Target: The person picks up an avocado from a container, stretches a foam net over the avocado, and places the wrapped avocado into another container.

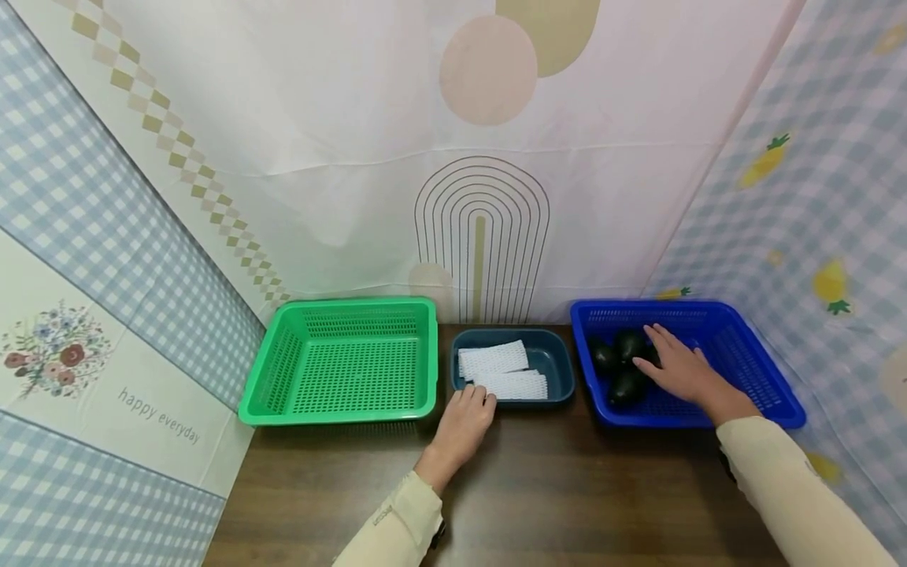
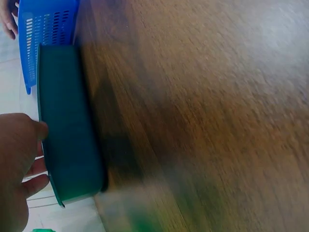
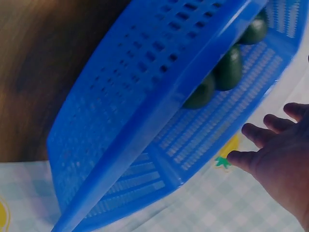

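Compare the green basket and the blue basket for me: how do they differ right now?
The green basket sits left of the dark tray and holds nothing visible; the blue basket sits right of it and holds dark avocados. No hand is in the green basket, while the right hand reaches into the blue one. Both are perforated plastic rectangles on the wooden table.

The left wrist view blurs the wooden table (image 2: 203, 111); the right hand (image 1: 680, 368) partly hides the avocados (image 1: 627, 364).

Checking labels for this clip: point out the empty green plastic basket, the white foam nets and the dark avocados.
green plastic basket (image 1: 264, 394), head view, left rim.
white foam nets (image 1: 494, 360), head view, upper net's middle.
dark avocados (image 1: 627, 387), head view, front avocado's top.
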{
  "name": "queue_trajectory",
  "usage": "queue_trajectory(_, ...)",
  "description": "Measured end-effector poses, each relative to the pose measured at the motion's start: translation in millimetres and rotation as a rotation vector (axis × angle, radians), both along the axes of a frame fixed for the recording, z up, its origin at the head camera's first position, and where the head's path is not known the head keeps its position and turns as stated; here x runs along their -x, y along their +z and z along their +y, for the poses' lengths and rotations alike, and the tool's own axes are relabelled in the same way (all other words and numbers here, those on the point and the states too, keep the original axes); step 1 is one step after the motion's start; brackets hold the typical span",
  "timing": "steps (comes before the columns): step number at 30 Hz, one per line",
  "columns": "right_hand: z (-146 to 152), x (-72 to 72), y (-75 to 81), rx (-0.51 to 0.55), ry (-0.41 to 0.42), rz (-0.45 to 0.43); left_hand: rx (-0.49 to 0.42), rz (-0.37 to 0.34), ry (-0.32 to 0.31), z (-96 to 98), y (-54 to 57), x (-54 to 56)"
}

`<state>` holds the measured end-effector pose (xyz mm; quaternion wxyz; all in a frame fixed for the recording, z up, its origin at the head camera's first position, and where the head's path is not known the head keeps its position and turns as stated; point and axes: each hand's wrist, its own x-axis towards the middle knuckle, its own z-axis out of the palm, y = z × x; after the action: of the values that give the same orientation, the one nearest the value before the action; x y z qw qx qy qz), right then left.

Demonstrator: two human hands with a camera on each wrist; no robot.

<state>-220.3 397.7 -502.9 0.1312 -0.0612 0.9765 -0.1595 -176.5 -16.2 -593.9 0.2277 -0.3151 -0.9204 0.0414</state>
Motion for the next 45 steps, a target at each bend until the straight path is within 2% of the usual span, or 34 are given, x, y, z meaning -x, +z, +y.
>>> queue_trajectory(5, 10, 8.7, -1.7, 0.013, -0.014, 0.005, 0.005, -0.005, 0.010, 2.9, -1.5, 3.3)
queue_trajectory(13, 23, 26.6, -7.3, 0.123, -0.099, -0.059, -0.029, 0.003, 0.003, 2.7, -1.0, 7.0)
queue_trajectory(18, 34, 34.2, -10.3, 0.146, -0.180, -0.127, -0.033, -0.014, -0.003, 3.2, -1.7, 8.1)
queue_trajectory(25, 48, 38.9, -11.3, 0.196, -0.250, -0.245, -0.030, -0.040, 0.007, 4.1, -2.2, 10.1)
queue_trajectory(35, 53, 45.4, -17.1, 0.322, -0.296, -0.430, -0.042, -0.045, -0.002, 2.0, -0.7, 10.0)
queue_trajectory(40, 47, 47.0, -18.9, 0.329, -0.302, -0.457, -0.033, -0.069, -0.002, 1.9, -2.0, 10.4)
queue_trajectory(45, 41, 50.6, -21.4, 0.303, -0.302, -0.465, -0.048, -0.061, -0.009, 1.7, -1.0, 9.4)
